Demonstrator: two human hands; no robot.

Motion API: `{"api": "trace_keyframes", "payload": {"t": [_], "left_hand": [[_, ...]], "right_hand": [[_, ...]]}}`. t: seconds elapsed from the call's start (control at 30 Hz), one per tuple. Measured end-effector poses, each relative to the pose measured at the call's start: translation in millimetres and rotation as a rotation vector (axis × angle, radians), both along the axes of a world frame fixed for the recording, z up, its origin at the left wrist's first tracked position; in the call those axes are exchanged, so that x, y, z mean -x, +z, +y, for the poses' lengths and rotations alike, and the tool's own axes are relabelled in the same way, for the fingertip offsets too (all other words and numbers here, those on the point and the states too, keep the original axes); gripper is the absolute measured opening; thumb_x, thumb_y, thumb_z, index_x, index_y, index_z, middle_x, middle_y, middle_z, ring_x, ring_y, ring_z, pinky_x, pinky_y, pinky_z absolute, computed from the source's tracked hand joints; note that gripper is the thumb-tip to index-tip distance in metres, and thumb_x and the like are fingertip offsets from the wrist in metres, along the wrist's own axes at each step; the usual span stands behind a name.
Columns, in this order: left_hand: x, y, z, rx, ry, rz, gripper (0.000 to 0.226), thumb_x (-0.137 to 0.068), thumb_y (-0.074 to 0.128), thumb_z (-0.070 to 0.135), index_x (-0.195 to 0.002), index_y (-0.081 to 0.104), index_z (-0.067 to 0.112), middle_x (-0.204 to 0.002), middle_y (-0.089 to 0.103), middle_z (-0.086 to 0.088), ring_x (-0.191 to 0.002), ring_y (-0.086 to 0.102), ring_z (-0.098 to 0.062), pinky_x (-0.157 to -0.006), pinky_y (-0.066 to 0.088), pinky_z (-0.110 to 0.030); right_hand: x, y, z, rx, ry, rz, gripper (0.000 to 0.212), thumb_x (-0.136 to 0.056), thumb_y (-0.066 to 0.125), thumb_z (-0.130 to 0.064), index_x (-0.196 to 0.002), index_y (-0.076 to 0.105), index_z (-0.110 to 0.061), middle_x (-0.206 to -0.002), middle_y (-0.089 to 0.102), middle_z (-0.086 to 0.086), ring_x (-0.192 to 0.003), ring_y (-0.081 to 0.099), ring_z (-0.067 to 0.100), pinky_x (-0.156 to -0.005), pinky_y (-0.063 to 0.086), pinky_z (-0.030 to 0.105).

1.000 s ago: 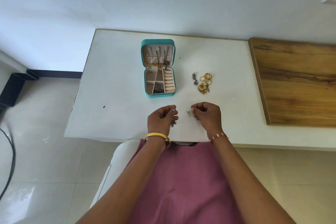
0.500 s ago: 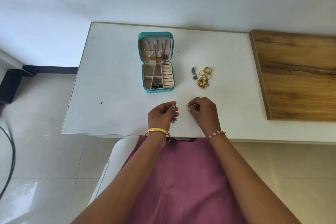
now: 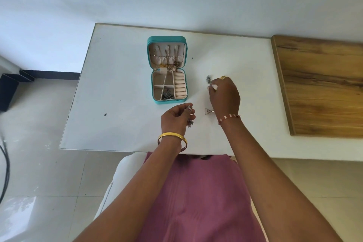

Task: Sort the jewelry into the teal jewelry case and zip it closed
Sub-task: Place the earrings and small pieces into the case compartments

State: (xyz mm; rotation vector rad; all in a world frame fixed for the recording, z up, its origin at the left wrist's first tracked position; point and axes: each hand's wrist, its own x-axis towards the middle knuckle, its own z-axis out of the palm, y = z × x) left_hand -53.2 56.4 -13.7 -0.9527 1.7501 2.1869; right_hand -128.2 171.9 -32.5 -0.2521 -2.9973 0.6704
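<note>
Holding a dangly silver earring (image 3: 190,122) in the left hand (image 3: 174,118), reaching with the right hand (image 3: 225,96) to the loose jewelry pile (image 3: 208,79).

Pinching the earring between curled left fingers near the table's (image 3: 117,84) front edge; curling right fingers over the pile, hiding most of it, with no telling whether anything is gripped yet. Having moved away from the left hand half a second ago, leaving a triangular piece (image 3: 208,111) lying just beside the right wrist. Sitting open and unzipped just beyond the left hand, the teal case (image 3: 167,38), partly filled; more sorting likely remaining.
</note>
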Motion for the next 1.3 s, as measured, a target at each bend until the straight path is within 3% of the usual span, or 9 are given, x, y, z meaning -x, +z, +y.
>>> {"api": "trace_keyframes", "payload": {"t": [0.13,0.3,0.43,0.53,0.63,0.73,1.03,1.2,1.3], "left_hand": [[3.4,1.7,-0.9,-0.019,0.005,0.006,0.017,-0.088,0.051,-0.001,-0.093,0.062,0.011,-0.074,0.063,-0.002,-0.065,0.06,-0.014,-0.063,0.052,-0.02],[1.8,0.2,-5.6,-0.024,0.016,-0.007,0.017,-0.088,0.052,-0.001,-0.091,0.062,0.012,-0.074,0.063,-0.002,-0.067,0.06,-0.016,-0.07,0.052,-0.025],[-3.1,3.7,-9.0,-0.047,0.028,-0.007,0.017,-0.088,0.052,-0.002,-0.092,0.062,0.011,-0.073,0.063,-0.003,-0.064,0.059,-0.014,-0.06,0.052,-0.017],[-9.3,7.2,-14.3,-0.074,0.035,0.011,0.018,-0.087,0.053,-0.002,-0.097,0.063,0.009,-0.075,0.063,-0.005,-0.064,0.059,-0.015,-0.063,0.054,-0.018],[-17.4,10.8,-22.4,-0.084,0.045,0.026,0.017,-0.087,0.053,-0.002,-0.097,0.064,0.006,-0.074,0.064,-0.005,-0.066,0.06,-0.018,-0.066,0.053,-0.022],[-25.7,16.9,-28.2,-0.071,0.062,0.044,0.016,-0.086,0.055,-0.002,-0.088,0.065,0.009,-0.067,0.066,-0.001,-0.065,0.059,-0.019,-0.068,0.052,-0.026],[-44.5,38.3,-40.8,0.042,0.069,0.096,0.024,-0.086,0.057,0.001,-0.109,0.063,0.001,-0.085,0.067,-0.009,-0.06,0.063,-0.01,-0.064,0.054,-0.019],[-54.5,43.8,-44.1,0.0,0.069,0.14,0.023,-0.084,0.059,-0.001,-0.106,0.063,-0.001,-0.09,0.066,-0.013,-0.055,0.064,-0.005,-0.06,0.055,-0.015],[-60.4,45.8,-47.6,-0.031,0.074,0.16,0.021,-0.084,0.059,-0.002,-0.104,0.064,-0.003,-0.086,0.067,-0.01,-0.055,0.066,-0.005,-0.057,0.054,-0.015]], "right_hand": [[10.6,-7.6,-2.5,-0.187,0.064,-0.093,0.022,-0.092,0.05,-0.015,-0.106,0.063,-0.003,-0.114,0.053,0.016,-0.107,0.052,0.032,-0.073,0.044,0.035],[9.5,-11.1,-0.6,-0.233,0.137,-0.02,0.023,-0.092,0.044,-0.009,-0.105,0.063,-0.006,-0.11,0.055,0.015,-0.105,0.051,0.031,-0.068,0.04,0.032],[3.2,-5.5,0.7,0.18,0.061,0.019,0.013,-0.081,0.061,-0.008,-0.09,0.07,-0.005,-0.094,0.067,0.014,-0.085,0.062,0.027,-0.07,0.046,0.025],[-12.6,15.6,-1.9,0.604,-0.058,-0.063,0.003,-0.078,0.067,-0.005,-0.081,0.068,-0.004,-0.077,0.068,0.014,-0.06,0.061,0.019,-0.057,0.054,0.026],[-35.1,41.0,-6.1,1.005,-0.129,-0.221,0.008,-0.079,0.063,0.004,-0.079,0.065,-0.003,-0.075,0.067,0.015,-0.053,0.061,0.017,-0.052,0.053,0.022],[-55.8,59.1,-14.9,1.173,-0.104,-0.286,0.016,-0.079,0.059,0.01,-0.077,0.063,-0.005,-0.073,0.067,0.014,-0.051,0.06,0.015,-0.052,0.052,0.021],[-89.4,78.8,-32.5,1.146,-0.005,-0.379,0.008,-0.085,0.06,-0.001,-0.089,0.066,-0.003,-0.072,0.065,0.013,-0.056,0.06,0.016,-0.055,0.053,0.021],[-101.3,91.7,-38.3,1.197,0.044,-0.407,0.013,-0.082,0.062,0.004,-0.094,0.067,0.0,-0.081,0.067,0.013,-0.066,0.065,0.016,-0.065,0.057,0.022],[-106.9,97.9,-43.2,1.048,0.126,-0.364,0.022,-0.078,0.064,0.009,-0.098,0.067,0.002,-0.085,0.068,0.014,-0.065,0.065,0.014,-0.066,0.058,0.021]]}}
